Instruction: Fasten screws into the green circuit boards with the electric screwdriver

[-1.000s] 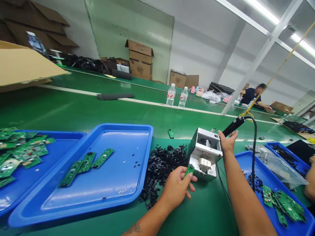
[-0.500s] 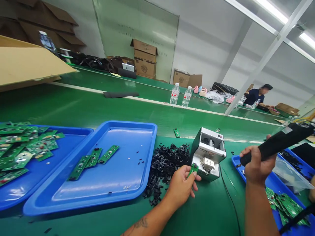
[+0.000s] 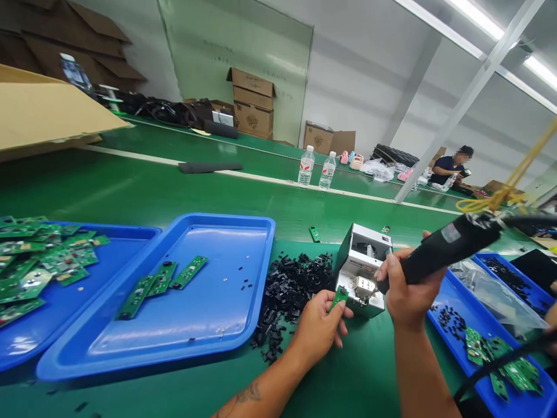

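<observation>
Between the thumb and fingers of my left hand (image 3: 324,325) is a small green circuit board (image 3: 340,296), held at the front of a white and black machine (image 3: 364,264). My right hand (image 3: 411,287) is wrapped round a thick black handheld tool (image 3: 452,247), whose lower end is close to the machine's front. Yellow cord and a black cable run from the tool's upper end. Left of the machine lies a heap of small black parts (image 3: 293,290). Further left, a blue tray (image 3: 217,313) holds three green boards (image 3: 190,271) and a few tiny pieces.
Another blue tray (image 3: 126,249) at far left is piled with boards. On the right, blue trays (image 3: 467,296) hold boards, black parts and plastic bags. Two water bottles (image 3: 306,167) stand on the green bench behind. A person (image 3: 450,168) sits at the far right.
My right hand has moved left with the black tool, bringing it to the machine. My left hand still holds the board in nearly the same place. The far person's arms have lifted something.
</observation>
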`<action>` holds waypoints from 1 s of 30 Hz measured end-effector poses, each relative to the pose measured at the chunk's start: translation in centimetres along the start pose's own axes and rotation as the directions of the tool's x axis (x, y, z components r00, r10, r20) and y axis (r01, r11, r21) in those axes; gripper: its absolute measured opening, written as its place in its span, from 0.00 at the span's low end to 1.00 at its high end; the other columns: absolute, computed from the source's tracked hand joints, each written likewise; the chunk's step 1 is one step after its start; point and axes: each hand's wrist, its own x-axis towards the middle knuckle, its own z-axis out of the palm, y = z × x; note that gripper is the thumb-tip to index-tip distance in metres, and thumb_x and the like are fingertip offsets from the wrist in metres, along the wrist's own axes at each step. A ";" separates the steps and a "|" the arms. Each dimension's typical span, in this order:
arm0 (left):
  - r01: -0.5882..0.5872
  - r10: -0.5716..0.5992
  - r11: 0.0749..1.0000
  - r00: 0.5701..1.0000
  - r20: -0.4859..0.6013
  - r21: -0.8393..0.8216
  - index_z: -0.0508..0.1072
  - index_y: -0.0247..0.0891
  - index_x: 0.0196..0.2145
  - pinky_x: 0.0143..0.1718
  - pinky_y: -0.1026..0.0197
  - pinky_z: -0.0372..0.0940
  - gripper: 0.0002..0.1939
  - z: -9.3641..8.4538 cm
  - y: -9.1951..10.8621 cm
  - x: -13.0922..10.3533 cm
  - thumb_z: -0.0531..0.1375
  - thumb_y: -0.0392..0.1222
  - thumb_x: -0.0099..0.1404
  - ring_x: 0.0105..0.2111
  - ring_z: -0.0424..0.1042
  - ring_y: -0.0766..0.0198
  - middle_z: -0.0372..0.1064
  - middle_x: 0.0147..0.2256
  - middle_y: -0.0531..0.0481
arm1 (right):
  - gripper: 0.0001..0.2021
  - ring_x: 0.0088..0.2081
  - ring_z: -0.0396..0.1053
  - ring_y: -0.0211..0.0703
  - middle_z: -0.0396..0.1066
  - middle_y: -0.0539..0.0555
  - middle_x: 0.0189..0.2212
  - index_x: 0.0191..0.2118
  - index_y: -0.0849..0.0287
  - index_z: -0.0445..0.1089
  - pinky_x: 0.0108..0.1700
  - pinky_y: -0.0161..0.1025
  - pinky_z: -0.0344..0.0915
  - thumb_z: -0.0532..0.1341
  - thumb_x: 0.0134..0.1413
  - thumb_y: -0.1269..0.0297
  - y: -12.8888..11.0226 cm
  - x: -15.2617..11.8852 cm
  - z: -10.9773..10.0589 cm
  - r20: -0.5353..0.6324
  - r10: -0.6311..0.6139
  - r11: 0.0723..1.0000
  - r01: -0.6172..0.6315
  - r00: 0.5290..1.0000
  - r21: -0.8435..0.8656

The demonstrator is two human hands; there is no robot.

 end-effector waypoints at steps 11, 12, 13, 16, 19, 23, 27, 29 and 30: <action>-0.006 0.005 0.999 1.000 -0.009 -0.034 0.66 0.36 0.38 0.13 0.69 0.65 0.18 0.5 0.4 -0.1 0.62 0.55 0.65 0.20 0.69 0.69 0.76 0.34 0.45 | 0.28 0.18 0.66 0.32 0.67 0.40 0.28 0.62 0.48 0.56 0.25 0.35 0.69 0.64 0.60 0.69 0.4 -3.0 0.4 0.056 0.033 0.999 -0.031 0.998 -0.035; -0.003 0.003 0.999 1.000 -0.009 -0.033 0.66 0.36 0.38 0.13 0.69 0.65 0.17 0.5 0.5 -0.1 0.62 0.54 0.65 0.20 0.69 0.69 0.76 0.34 0.45 | 0.29 0.18 0.65 0.32 0.67 0.40 0.27 0.64 0.48 0.55 0.24 0.35 0.68 0.64 0.60 0.69 -0.1 -2.9 0.7 0.042 0.053 0.998 -0.052 0.998 -0.022; 0.001 -0.001 1.000 1.000 -0.011 -0.030 0.66 0.36 0.38 0.13 0.69 0.65 0.17 0.6 0.6 -0.2 0.62 0.53 0.65 0.20 0.69 0.69 0.76 0.34 0.45 | 0.31 0.18 0.65 0.32 0.67 0.40 0.27 0.65 0.47 0.54 0.23 0.35 0.68 0.64 0.60 0.69 -0.5 -2.7 0.9 0.018 0.053 0.999 -0.053 0.998 -0.009; 0.010 -0.010 1.000 1.000 -0.016 -0.014 0.66 0.36 0.37 0.13 0.69 0.65 0.14 0.7 0.7 -0.2 0.61 0.50 0.66 0.20 0.70 0.69 0.76 0.35 0.44 | 0.34 0.18 0.65 0.34 0.65 0.40 0.26 0.68 0.46 0.51 0.24 0.37 0.70 0.63 0.60 0.70 -1.5 -2.4 1.6 -0.077 -0.026 0.999 0.028 0.997 0.021; 0.013 -0.013 1.000 1.000 -0.022 -0.008 0.66 0.36 0.38 0.13 0.68 0.65 0.13 0.7 0.8 -0.3 0.60 0.49 0.66 0.20 0.70 0.69 0.77 0.35 0.44 | 0.33 0.18 0.65 0.33 0.65 0.40 0.26 0.68 0.46 0.52 0.25 0.38 0.70 0.63 0.61 0.71 -1.9 -2.4 2.2 -0.105 -0.075 0.996 0.079 0.992 0.040; 0.023 -0.023 1.000 1.000 -0.021 -0.006 0.66 0.35 0.38 0.13 0.68 0.65 0.13 0.6 1.0 -0.3 0.60 0.48 0.66 0.20 0.70 0.69 0.77 0.36 0.43 | 0.33 0.19 0.66 0.33 0.65 0.41 0.27 0.68 0.47 0.52 0.25 0.37 0.70 0.62 0.61 0.72 -1.5 -2.5 2.5 -0.079 -0.077 0.993 0.083 0.994 0.078; 0.032 -0.032 0.999 0.999 -0.029 -0.016 0.66 0.36 0.38 0.12 0.68 0.65 0.14 0.7 1.1 -0.2 0.61 0.49 0.66 0.20 0.70 0.68 0.77 0.35 0.44 | 0.34 0.19 0.67 0.33 0.66 0.41 0.28 0.69 0.46 0.50 0.25 0.38 0.70 0.62 0.61 0.71 -1.0 -2.7 2.6 -0.063 -0.053 0.994 0.058 0.997 0.095; 0.033 -0.033 0.999 0.999 -0.035 -0.025 0.66 0.36 0.37 0.12 0.68 0.64 0.16 0.7 1.1 -0.3 0.62 0.52 0.65 0.19 0.70 0.69 0.77 0.35 0.44 | 0.35 0.19 0.66 0.34 0.66 0.41 0.28 0.69 0.46 0.49 0.25 0.39 0.71 0.63 0.61 0.70 -0.9 -2.8 2.7 -0.061 -0.047 0.995 0.052 0.997 0.087; 0.034 -0.035 0.999 0.999 -0.037 -0.030 0.66 0.36 0.37 0.12 0.68 0.64 0.17 0.8 1.2 -0.3 0.63 0.53 0.65 0.19 0.70 0.69 0.77 0.35 0.44 | 0.35 0.19 0.66 0.34 0.65 0.41 0.27 0.69 0.47 0.49 0.25 0.39 0.71 0.63 0.62 0.69 -0.8 -2.8 2.8 -0.061 -0.046 0.996 0.051 0.997 0.078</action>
